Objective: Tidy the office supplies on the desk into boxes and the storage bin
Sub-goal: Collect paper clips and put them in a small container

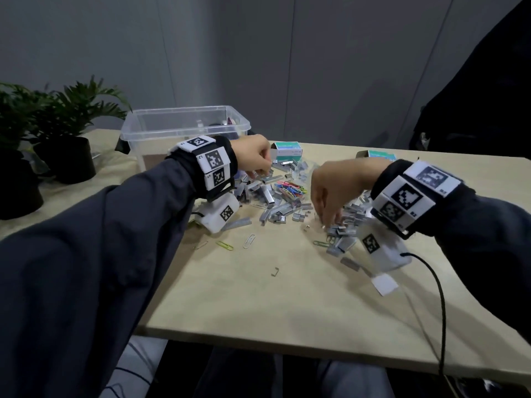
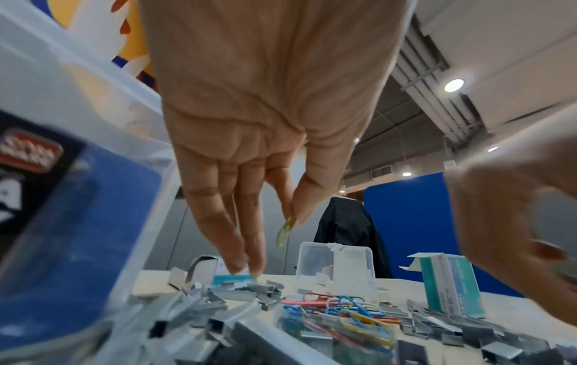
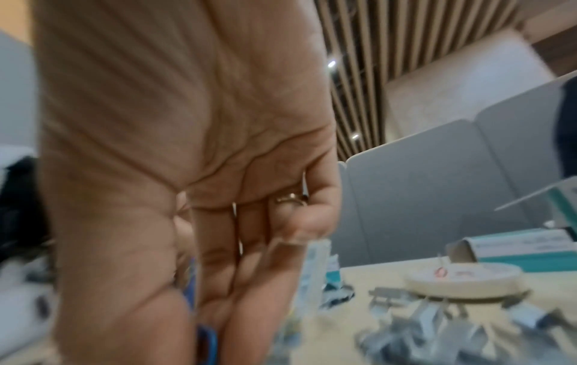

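My left hand hovers over the far side of a pile of loose grey staples. Its thumb and forefinger pinch a yellow paper clip, and the other fingers point down at the staples. Coloured paper clips lie heaped in the middle of the pile, in a small clear tray. My right hand reaches down with its fingertips in the staples on the right. The right wrist view is blurred. Something blue shows between thumb and fingers; what it is I cannot tell.
A clear storage bin stands at the back left. Two teal staple boxes sit behind the pile, with a small clear box upright. Loose clips lie nearer me. Potted plants stand left; a black cable hangs right.
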Demonstrator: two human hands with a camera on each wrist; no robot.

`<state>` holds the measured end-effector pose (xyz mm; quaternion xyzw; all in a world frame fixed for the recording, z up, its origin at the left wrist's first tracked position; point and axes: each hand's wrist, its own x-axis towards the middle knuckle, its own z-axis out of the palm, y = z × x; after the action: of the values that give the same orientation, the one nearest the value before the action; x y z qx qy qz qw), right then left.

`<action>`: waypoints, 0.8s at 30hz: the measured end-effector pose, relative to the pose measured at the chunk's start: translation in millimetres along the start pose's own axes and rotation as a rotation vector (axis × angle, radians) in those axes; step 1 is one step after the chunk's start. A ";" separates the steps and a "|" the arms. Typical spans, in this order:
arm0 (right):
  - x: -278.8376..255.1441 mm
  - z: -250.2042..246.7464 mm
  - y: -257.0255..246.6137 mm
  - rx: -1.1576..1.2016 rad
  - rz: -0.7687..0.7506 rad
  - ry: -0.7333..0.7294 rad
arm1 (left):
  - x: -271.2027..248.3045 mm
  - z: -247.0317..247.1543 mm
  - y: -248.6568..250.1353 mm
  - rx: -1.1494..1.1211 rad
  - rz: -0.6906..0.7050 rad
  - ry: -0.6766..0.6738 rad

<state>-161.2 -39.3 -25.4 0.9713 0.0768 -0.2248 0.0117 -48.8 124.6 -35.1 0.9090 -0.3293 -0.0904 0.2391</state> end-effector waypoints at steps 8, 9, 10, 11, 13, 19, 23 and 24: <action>27.8 -19.6 18.5 0.397 0.109 0.442 | 25.2 14.2 -0.7 0.039 -0.023 -0.105; 32.4 -19.5 16.9 0.403 0.119 0.447 | 26.0 14.5 -0.4 0.023 -0.026 -0.117; 36.9 -19.2 15.0 0.399 0.125 0.443 | 25.8 14.4 0.0 0.006 -0.028 -0.132; 40.9 -18.9 13.3 0.388 0.129 0.437 | 25.1 14.0 0.2 -0.014 -0.027 -0.147; 47.8 -18.6 10.2 0.340 0.139 0.428 | 23.2 12.8 -1.0 -0.060 -0.020 -0.181; 53.0 -18.3 1.3 0.138 0.148 0.412 | 14.8 11.5 -1.5 -0.125 -0.007 -0.227; 53.6 -15.3 -3.5 0.001 0.168 0.444 | 13.7 12.1 0.9 -0.012 0.047 -0.028; 53.7 -15.1 -3.4 0.002 0.165 0.436 | 13.4 12.2 1.9 -0.026 0.056 0.009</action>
<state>-107.6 -27.3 -35.4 0.9999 -0.0024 -0.0078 0.0122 -43.5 110.2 -44.8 0.8967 -0.3521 -0.0838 0.2550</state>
